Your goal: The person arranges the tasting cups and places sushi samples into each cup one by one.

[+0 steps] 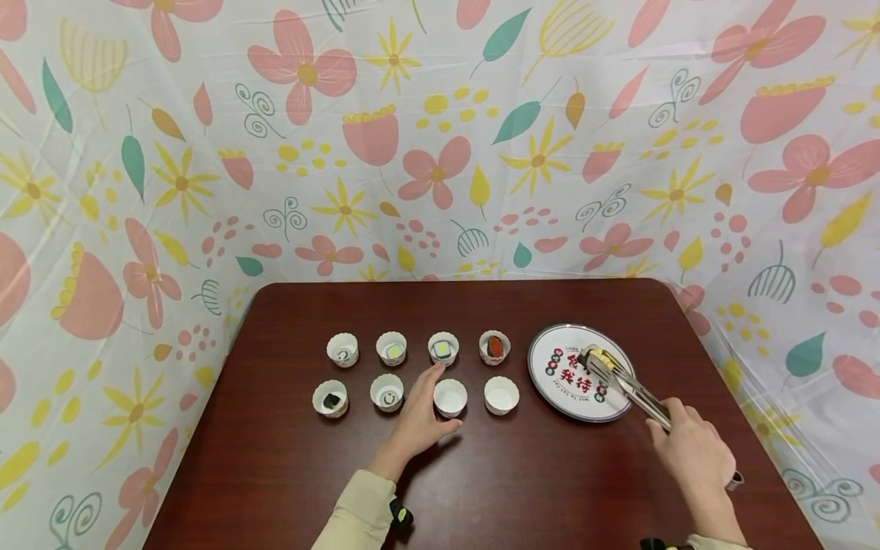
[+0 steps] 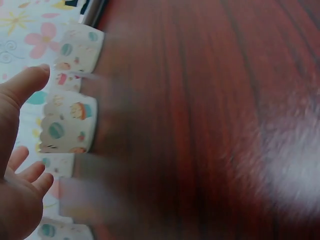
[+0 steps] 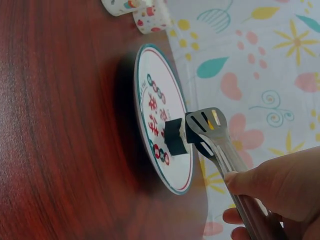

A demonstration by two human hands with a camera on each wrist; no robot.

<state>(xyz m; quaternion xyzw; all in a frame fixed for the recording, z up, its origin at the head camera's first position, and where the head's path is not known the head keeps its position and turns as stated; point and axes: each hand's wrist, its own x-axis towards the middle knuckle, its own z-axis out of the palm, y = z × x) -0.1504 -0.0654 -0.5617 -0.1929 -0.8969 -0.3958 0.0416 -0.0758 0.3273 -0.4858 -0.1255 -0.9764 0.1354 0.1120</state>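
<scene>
My right hand point(image 1: 694, 451) grips metal tongs point(image 1: 642, 396) over the white plate point(image 1: 560, 382) with red lettering. The tongs' slotted ends are at a small sushi-like piece with a black wrap point(image 3: 175, 136); a yellow part point(image 1: 605, 357) shows beside them in the head view. My left hand point(image 1: 415, 420) reaches among the scalloped paper cups, thumb and fingers spread around a front-row cup point(image 1: 450, 396) whose white inside shows. In the left wrist view the thumb and fingertips stand apart from the patterned cup point(image 2: 70, 122).
To the right is another front-row cup point(image 1: 501, 393) with a white inside. Behind stand several cups, one with a red-topped piece point(image 1: 495, 347), one with a yellow-and-white piece point(image 1: 443, 349). At front left, a cup holds a dark piece point(image 1: 331, 400). A flowered cloth point(image 1: 440, 153) hangs behind the brown table point(image 1: 522, 473).
</scene>
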